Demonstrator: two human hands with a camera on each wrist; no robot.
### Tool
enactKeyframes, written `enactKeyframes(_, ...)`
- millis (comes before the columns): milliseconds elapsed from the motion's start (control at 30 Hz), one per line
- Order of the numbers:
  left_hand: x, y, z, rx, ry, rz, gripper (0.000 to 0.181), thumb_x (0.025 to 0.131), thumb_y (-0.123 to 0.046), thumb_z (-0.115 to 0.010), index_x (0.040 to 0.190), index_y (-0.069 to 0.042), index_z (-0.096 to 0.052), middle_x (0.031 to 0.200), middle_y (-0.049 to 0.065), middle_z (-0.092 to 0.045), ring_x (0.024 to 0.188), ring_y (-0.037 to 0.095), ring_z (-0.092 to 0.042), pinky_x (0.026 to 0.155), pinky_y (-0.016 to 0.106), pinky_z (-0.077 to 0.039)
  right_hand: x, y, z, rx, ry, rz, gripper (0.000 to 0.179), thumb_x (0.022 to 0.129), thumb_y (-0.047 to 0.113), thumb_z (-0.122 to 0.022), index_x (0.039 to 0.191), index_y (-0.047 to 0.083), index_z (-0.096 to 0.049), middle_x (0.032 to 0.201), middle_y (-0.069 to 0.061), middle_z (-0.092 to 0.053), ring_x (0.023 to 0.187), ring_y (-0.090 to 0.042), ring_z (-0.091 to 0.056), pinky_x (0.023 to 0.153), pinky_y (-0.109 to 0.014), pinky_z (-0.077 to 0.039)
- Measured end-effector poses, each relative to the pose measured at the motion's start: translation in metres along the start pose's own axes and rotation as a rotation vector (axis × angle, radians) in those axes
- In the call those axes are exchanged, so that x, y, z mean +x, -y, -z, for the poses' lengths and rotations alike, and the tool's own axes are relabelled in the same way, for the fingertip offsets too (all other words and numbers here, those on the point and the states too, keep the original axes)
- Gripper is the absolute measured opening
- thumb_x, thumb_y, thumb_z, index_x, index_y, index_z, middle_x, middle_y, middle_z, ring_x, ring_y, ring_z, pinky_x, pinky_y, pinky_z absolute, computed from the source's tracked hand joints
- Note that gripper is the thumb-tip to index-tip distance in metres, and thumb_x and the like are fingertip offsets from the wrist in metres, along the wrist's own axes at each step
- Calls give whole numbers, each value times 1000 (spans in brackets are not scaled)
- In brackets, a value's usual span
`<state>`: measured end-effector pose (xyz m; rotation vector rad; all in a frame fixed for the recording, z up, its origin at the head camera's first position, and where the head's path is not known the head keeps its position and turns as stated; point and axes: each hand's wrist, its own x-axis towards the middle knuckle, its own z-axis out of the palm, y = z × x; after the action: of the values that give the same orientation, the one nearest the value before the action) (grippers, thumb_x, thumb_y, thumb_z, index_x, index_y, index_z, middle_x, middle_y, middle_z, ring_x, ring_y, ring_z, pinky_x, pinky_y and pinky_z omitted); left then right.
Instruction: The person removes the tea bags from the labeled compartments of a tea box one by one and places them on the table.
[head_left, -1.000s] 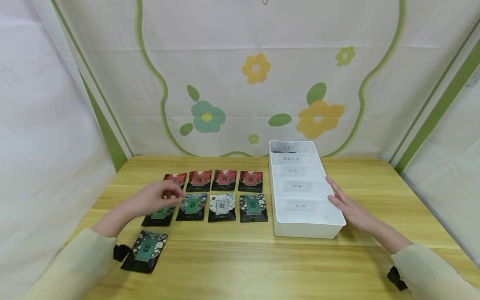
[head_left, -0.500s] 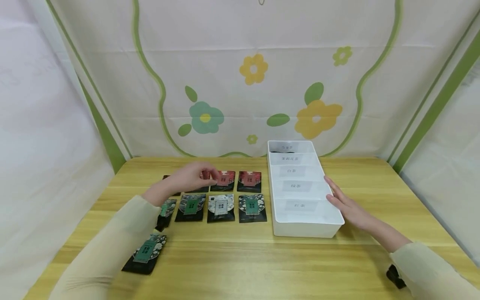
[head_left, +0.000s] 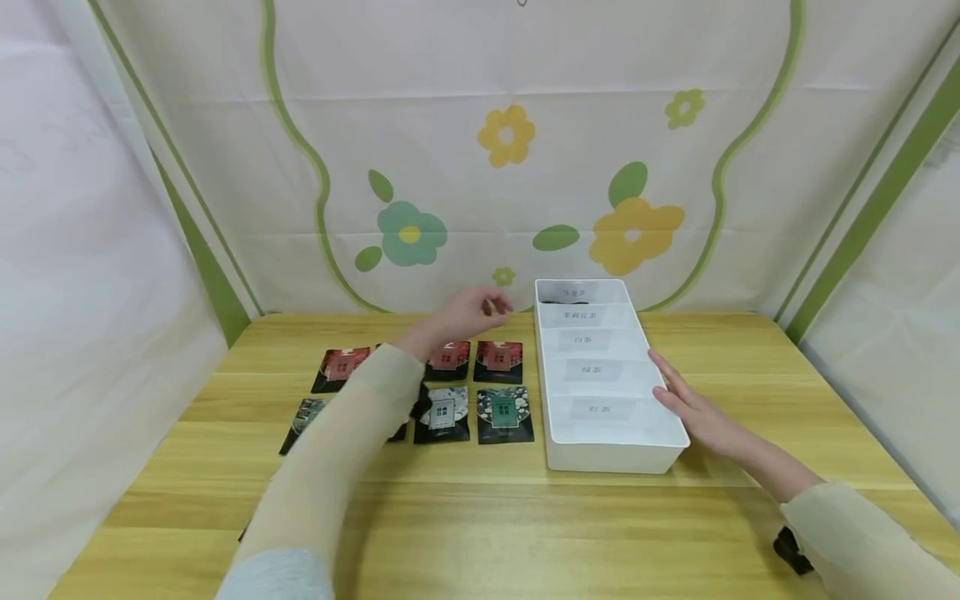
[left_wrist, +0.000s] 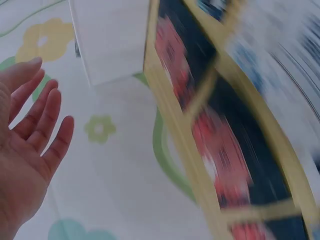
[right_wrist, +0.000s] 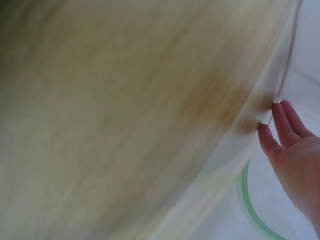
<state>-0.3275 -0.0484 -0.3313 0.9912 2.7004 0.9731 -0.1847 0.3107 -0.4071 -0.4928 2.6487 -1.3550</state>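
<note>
My left hand (head_left: 468,312) is raised above the back of the table, near the white divided box (head_left: 611,460). In the left wrist view that left hand (left_wrist: 32,135) holds nothing, its fingers loosely bent. Below it lie red-and-black tea sachets (head_left: 499,362) in a row. A second row includes a white-patterned sachet (head_left: 442,417) and a green-labelled floral sachet (head_left: 505,415); the left sleeve covers others. My right hand (head_left: 697,417) rests its fingertips against the box's right side. In the right wrist view this right hand (right_wrist: 297,155) has fairly straight fingers touching the box edge.
Labelled dividers split the box, and something dark (head_left: 564,302) lies in its far compartment. A white cloth (head_left: 465,167) printed with flowers hangs behind the wooden table (head_left: 487,533). More white cloth (head_left: 97,275) encloses the sides.
My left hand has moved right and away from me, from over the left sachets to the back near the box. The right hand stays on the box. The sachets keep their places.
</note>
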Motion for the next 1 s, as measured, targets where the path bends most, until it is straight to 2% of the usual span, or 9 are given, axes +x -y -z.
enactKeyframes(167,29,-13,-16,-10,-76,-3,17,87,-23,-59,102,-15,-62,93,-6,-57,84,8,-51,70,23,-44,-1,2,0,-3,-1,-2,55,99,26,-32,144,32,-1,148,-13,2,124,-51,-11,92,-66,-11)
enactKeyframes(400,49,-24,-32,-82,-162,39,21,85,-22,-63,105,-17,-60,102,-8,-56,97,14,-49,77,25,-42,-3,2,0,-7,6,-7,55,99,27,-32,144,33,0,148,-12,3,125,-51,-11,92,-66,-12)
enactKeyframes(533,55,-22,-43,-119,-160,62,28,84,-20,-65,110,-15,-58,111,-2,-54,105,19,-46,83,28,-40,-4,3,0,-3,11,-9,55,99,28,-31,144,33,1,148,-11,4,125,-50,-10,93,-65,-12)
enactKeyframes(700,55,-19,-54,-127,-137,98,35,84,-19,-65,117,-9,-56,119,5,-51,108,19,-44,88,31,-38,-6,5,-3,-6,13,-12,55,99,28,-32,144,33,1,148,-10,3,126,-49,-12,93,-65,-13)
enactKeyframes(1000,57,-16,-64,-104,-175,134,26,84,-19,-64,110,-13,-62,114,-2,-53,103,14,-47,83,29,-41,-8,7,-5,-18,3,-17,55,99,28,-32,143,35,-1,149,-8,2,126,-48,-14,93,-65,-14)
